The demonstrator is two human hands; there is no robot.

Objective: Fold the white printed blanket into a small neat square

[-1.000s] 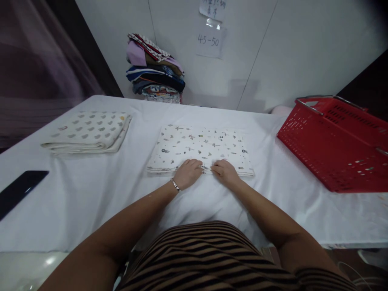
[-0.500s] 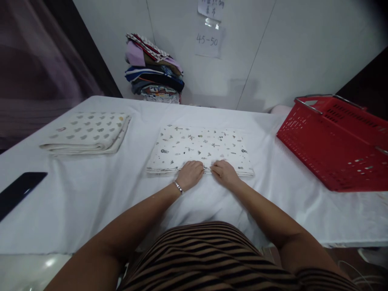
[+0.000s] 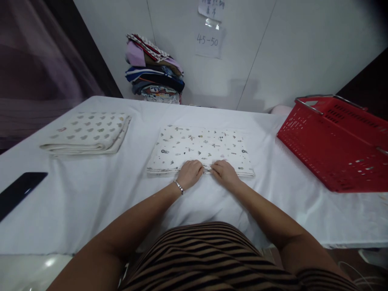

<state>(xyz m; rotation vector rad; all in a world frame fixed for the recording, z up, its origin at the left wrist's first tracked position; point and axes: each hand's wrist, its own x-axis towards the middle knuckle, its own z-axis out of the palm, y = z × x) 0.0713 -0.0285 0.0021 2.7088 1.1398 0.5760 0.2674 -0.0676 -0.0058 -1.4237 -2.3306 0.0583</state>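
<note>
A folded white cloth (image 3: 200, 145) with small printed plants and animals lies flat on the white-covered table (image 3: 127, 206) in front of me. My left hand (image 3: 190, 173), with a silver bracelet at the wrist, is closed on the middle of the cloth's near edge. Just to its right, my right hand (image 3: 224, 173) grips the same edge, fingers curled over the layers. A small gap separates the two hands, and the edge is slightly bunched there. Both thumbs are mostly hidden.
Another folded cloth (image 3: 91, 131) with leaf-like prints lies at the left. A dark phone-like slab (image 3: 20, 192) is at the left edge. On the right stands a red plastic basket (image 3: 336, 145). Behind the table, folded fabrics (image 3: 154, 70) are piled against the wall.
Almost nothing differs. Both hands stay on the near edge of the cloth, and the edge between them looks slightly more lifted and bunched.
</note>
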